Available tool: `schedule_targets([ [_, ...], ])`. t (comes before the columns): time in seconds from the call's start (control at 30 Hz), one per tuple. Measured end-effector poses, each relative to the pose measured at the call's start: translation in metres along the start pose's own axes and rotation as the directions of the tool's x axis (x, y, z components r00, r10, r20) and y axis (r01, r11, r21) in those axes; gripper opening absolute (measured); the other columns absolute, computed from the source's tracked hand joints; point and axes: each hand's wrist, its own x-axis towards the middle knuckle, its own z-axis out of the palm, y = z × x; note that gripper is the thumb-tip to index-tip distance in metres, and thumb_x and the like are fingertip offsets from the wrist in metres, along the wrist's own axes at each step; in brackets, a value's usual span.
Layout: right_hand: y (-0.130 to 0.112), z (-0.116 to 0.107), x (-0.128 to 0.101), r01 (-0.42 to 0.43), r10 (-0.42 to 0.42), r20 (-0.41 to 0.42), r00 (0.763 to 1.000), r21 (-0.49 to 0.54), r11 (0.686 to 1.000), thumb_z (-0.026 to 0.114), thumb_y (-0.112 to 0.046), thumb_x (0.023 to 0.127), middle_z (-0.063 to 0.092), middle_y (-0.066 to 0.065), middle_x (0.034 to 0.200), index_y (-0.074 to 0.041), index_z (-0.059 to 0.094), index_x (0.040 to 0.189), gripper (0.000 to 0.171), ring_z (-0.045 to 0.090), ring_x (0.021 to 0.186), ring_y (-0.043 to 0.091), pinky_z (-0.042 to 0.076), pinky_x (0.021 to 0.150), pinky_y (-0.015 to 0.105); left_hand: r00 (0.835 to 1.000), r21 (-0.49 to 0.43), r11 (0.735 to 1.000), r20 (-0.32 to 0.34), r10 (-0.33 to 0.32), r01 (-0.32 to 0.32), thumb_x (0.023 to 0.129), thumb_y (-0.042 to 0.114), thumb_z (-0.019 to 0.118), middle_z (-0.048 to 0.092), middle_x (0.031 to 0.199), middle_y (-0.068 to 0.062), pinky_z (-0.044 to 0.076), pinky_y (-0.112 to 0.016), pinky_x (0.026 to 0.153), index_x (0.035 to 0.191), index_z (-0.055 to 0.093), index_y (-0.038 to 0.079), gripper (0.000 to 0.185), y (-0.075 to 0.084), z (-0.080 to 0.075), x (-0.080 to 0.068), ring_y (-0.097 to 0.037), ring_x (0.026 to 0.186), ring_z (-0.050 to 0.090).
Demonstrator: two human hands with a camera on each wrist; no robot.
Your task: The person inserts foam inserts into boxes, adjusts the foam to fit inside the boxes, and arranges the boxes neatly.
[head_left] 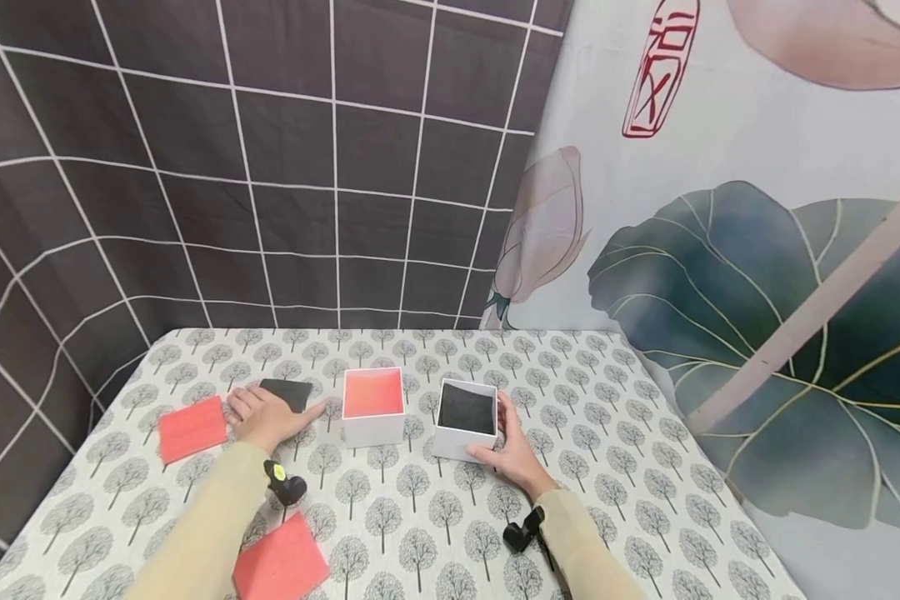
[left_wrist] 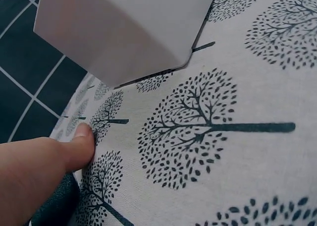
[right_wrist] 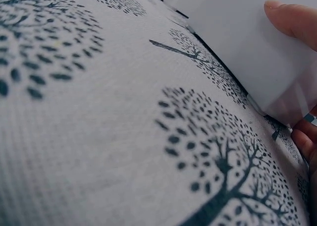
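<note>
Head view: a person's two hands rest on a tree-print tablecloth (head_left: 607, 417) among two small white boxes and loose square pads.
Right hand (head_left: 513, 454): it grips the black-lined box (head_left: 467, 419) from the 3 o'clock side, thumb along the near wall, fingers curled round the far-right wall; the right wrist view shows the thumb tip pressed on the white wall.
Left hand (head_left: 268, 414): it lies flat with fingers relaxed and slightly spread, fingertips touching a black pad (head_left: 287, 392) at its 12 o'clock, thumb pointing toward the red-lined box (head_left: 373, 405) at 3 o'clock.
Black-lined box contents: a black pad fills its floor; nothing else shows inside.
Red-lined box contents: a red pad covers its floor; it stands just beside the other box, apart from it.
Loose pads: one red pad (head_left: 191, 428) at the left hand's 9 o'clock, another red square (head_left: 281, 562) at 6 o'clock.
Risk, box: the light box could tip or skid if the one-sided grip squeezes unevenly.
Risk, cloth: dragging either hand could bunch the cloth and nudge the red-lined box.
Risk, pad: the thin black pad may slide away rather than lift.
</note>
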Motion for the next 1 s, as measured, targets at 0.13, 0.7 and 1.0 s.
schedule_targets([
  [0.13,0.001,-0.001,0.001,0.014,-0.014,0.001,1.000,-0.003,1.000,0.081,-0.005,0.067,0.044,0.015,0.131,-0.006,0.016,0.146,0.102,0.047,0.111,0.025,0.038,0.097,0.041,0.999,0.002,1.000,0.051,-0.002,0.002,0.070,0.078,0.052,-0.020,0.130,-0.051,-0.004,-0.072,0.099,0.128,-0.007,-0.030,0.136,0.000,-0.003,0.003,-0.062,0.123,-0.015],
  [0.7,0.000,-0.002,0.000,-0.020,0.020,-0.010,1.000,-0.008,1.000,0.080,-0.006,0.067,0.047,0.016,0.124,-0.007,0.017,0.146,0.101,0.049,0.108,0.027,0.039,0.095,0.043,0.998,-0.087,0.996,-0.059,-0.009,0.004,0.070,0.060,0.069,0.013,0.122,-0.050,0.014,-0.068,0.097,0.118,0.023,-0.029,0.111,0.004,-0.001,0.002,-0.057,0.114,0.015],
  [1.0,0.002,-0.003,-0.001,-0.012,0.012,-0.004,1.000,-0.019,1.000,0.080,-0.007,0.068,0.044,0.019,0.128,-0.005,0.015,0.147,0.102,0.045,0.114,0.032,0.034,0.100,0.047,0.983,-0.112,0.992,-0.182,0.033,-0.054,0.067,0.043,0.077,0.031,0.111,-0.042,0.033,-0.059,0.090,0.122,0.019,-0.026,0.105,0.004,0.005,-0.007,-0.052,0.102,0.034],
])
